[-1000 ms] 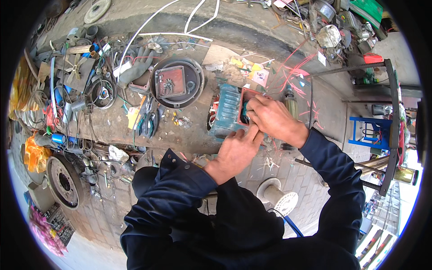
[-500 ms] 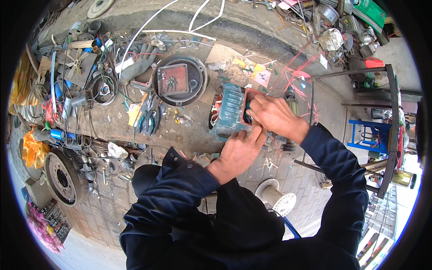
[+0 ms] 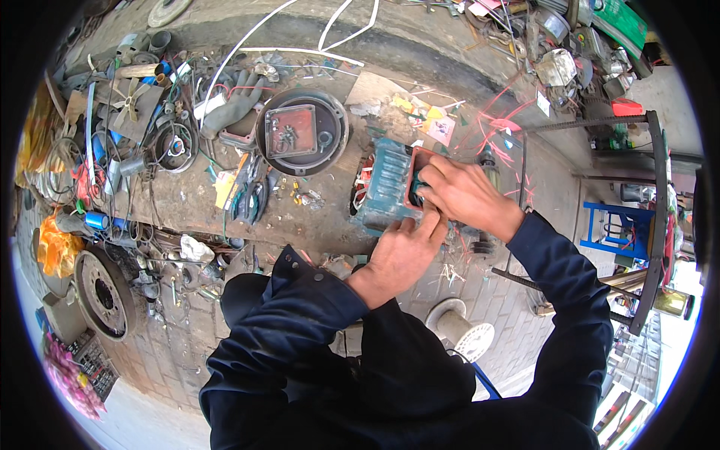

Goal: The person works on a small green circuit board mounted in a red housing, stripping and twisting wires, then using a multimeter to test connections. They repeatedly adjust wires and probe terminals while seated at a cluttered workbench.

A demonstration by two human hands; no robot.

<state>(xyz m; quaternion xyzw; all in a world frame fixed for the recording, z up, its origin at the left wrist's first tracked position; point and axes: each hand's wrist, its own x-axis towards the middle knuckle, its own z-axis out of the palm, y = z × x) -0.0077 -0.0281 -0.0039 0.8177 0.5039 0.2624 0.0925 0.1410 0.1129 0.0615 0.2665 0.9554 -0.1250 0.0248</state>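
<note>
A teal ribbed motor housing (image 3: pixel 385 184) lies on its side on the workbench, its reddish-brown rimmed opening facing right. My right hand (image 3: pixel 466 193) is at that opening, fingers bent and pinched inward over the rim. Just below, my left hand (image 3: pixel 401 255) rests against the housing's lower edge, its fingers closed and the fingertips meeting those of the right hand. Whatever the fingertips pinch is hidden behind them. Red and white wires (image 3: pixel 363 187) show at the housing's left side.
Left of the housing sits a round dark metal cover (image 3: pixel 337 127) holding a square reddish lid with bolts. Pliers (image 3: pixel 251 199), a grey glove (image 3: pixel 229 112) and scattered scrap lie further left. A black metal frame (image 3: pixel 654 225) stands at right; a white spool (image 3: pixel 454 326) is on the brick floor.
My right hand has shifted very slightly, its fingers still at the housing's opening. The left hand stays almost in place. The whole view has moved a little.
</note>
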